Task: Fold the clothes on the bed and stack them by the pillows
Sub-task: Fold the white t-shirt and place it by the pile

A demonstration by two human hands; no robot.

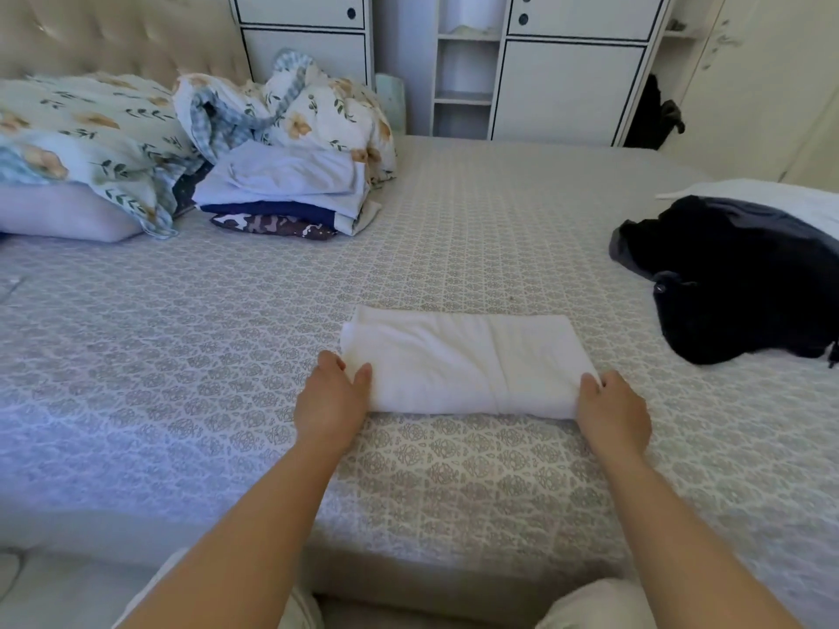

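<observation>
Lying just below mid-frame on the bed [454, 247]: one white folded garment [463, 365], a flat oblong, soft knit or terry by its nap, a faint crease running across it toward the right third. Judged light, limp and non-slip; it will sag if lifted by one end, so the sound hold is at both short ends together, or from beneath with flat palms.

Left hand [333, 397], at the garment's 8 o'clock corner: thumb on top of the cloth, remaining fingers curled at the edge, pinching the fold. Right hand [610, 408], at its 4 o'clock corner: fingers curled over the end, gripping likewise; fingertips hidden by the cloth.

Bed cover: pale grey-white, woven or printed medallion pattern, matte and slightly textured.

At 10 o'clock, well apart: folded stack [286, 197], pale lilac pieces over navy and a dark patterned item, set beside the floral pillows [91, 138] and a rumpled floral quilt [313, 111].

At 3 o'clock, apart: dark unfolded clothes [735, 283], black with a grey piece, heaped and limp, judged still to be folded.

Behind: white cabinets [567, 84], dark-trimmed.
</observation>
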